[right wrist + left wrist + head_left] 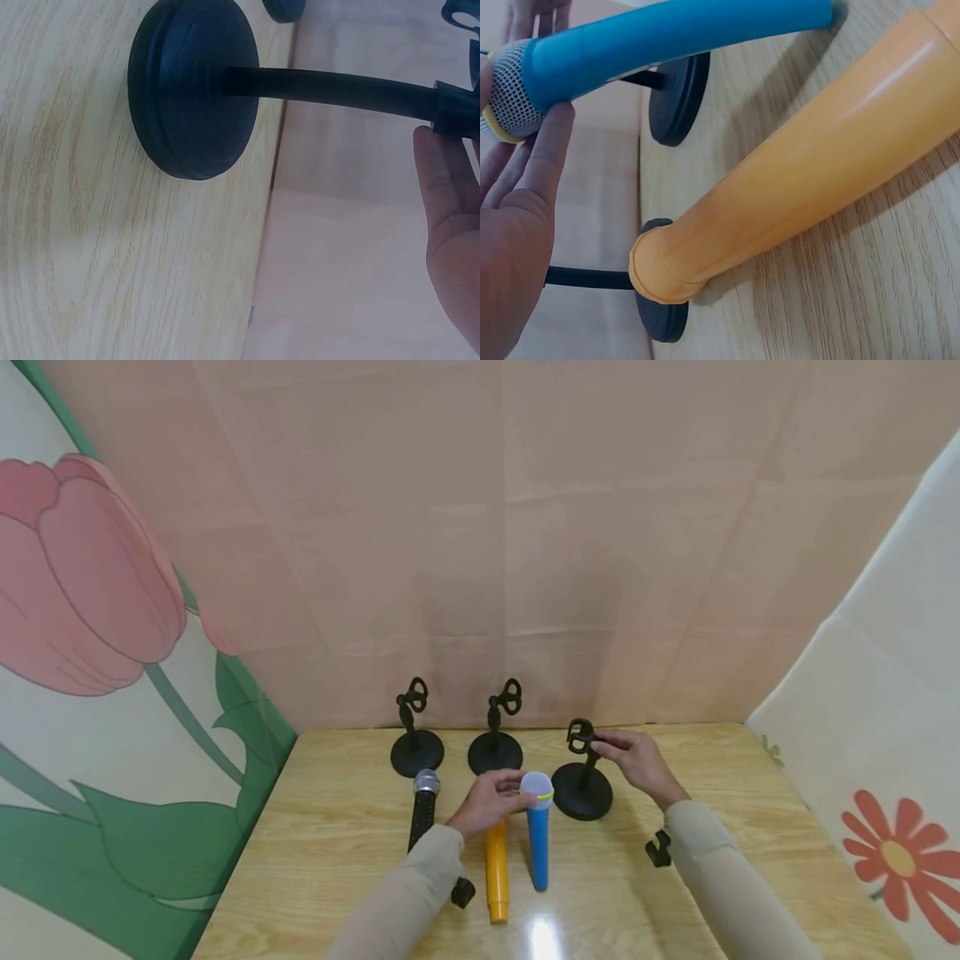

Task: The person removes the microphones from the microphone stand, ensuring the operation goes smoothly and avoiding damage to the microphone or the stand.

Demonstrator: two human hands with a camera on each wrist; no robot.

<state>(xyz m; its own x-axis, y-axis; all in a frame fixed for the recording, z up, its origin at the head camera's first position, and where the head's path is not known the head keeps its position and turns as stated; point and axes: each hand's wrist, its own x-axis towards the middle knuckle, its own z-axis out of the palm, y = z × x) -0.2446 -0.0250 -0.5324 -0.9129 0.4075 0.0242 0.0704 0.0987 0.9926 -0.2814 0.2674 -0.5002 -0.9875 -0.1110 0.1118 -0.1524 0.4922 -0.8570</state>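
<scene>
My left hand [487, 802] pinches the blue microphone [538, 847] round its pale mesh head, by the yellow ring. The microphone stands nearly upright with its head toward the back; whether its tail touches the table cannot be told. With thumb and fingers my right hand [637, 764] holds the top of the rightmost black microphone stand [582, 793], just below its clip. In the right wrist view that stand's round base [195, 90] sits at the table's back part, and its clip is partly cut off. The orange microphone [802, 172] lies beside the blue one, its head end hidden by my left hand in the head view.
Two more black stands, the left [417, 753] and the middle one [495, 753], stand along the back edge with unfilled clips. A black microphone [423, 810] with a silver head lies left of my left hand, partly behind the sleeve. A pink cloth wall [502, 568] rises behind the table.
</scene>
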